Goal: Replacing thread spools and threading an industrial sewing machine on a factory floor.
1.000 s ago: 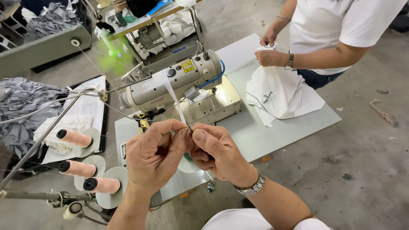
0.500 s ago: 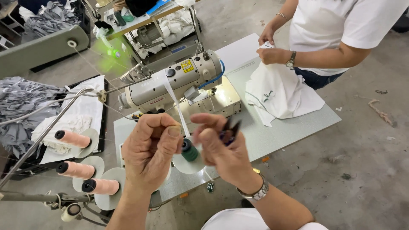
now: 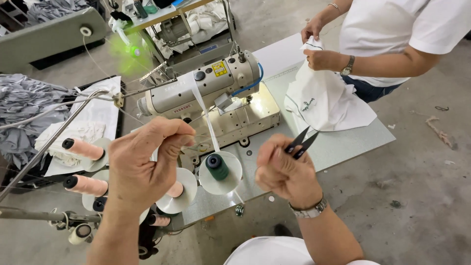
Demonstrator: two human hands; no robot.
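My left hand [image 3: 142, 164] is raised at centre-left, its thumb and fingers pinched together as if on a fine thread that I cannot make out. My right hand [image 3: 284, 174] is closed around small black thread snips [image 3: 300, 143], blades pointing up and to the right. Between the two hands a white strip of tape [image 3: 208, 122] runs down from the cream sewing machine [image 3: 206, 88] to a dark green spool [image 3: 217, 167] on a white disc. The hands are apart, above the front edge of the pale machine table [image 3: 343, 142].
Pink thread cones [image 3: 83, 148] sit on a metal thread stand at left. Grey fabric [image 3: 19, 108] is heaped at far left. Another person in a white shirt [image 3: 387, 34] stands at the table's far right, handling a white garment [image 3: 324, 100]. Concrete floor lies to the right.
My hands were pressed together in front of the machine a second ago. They have drawn apart, the right hand moving right with the snips, and both now sit closer to the camera.
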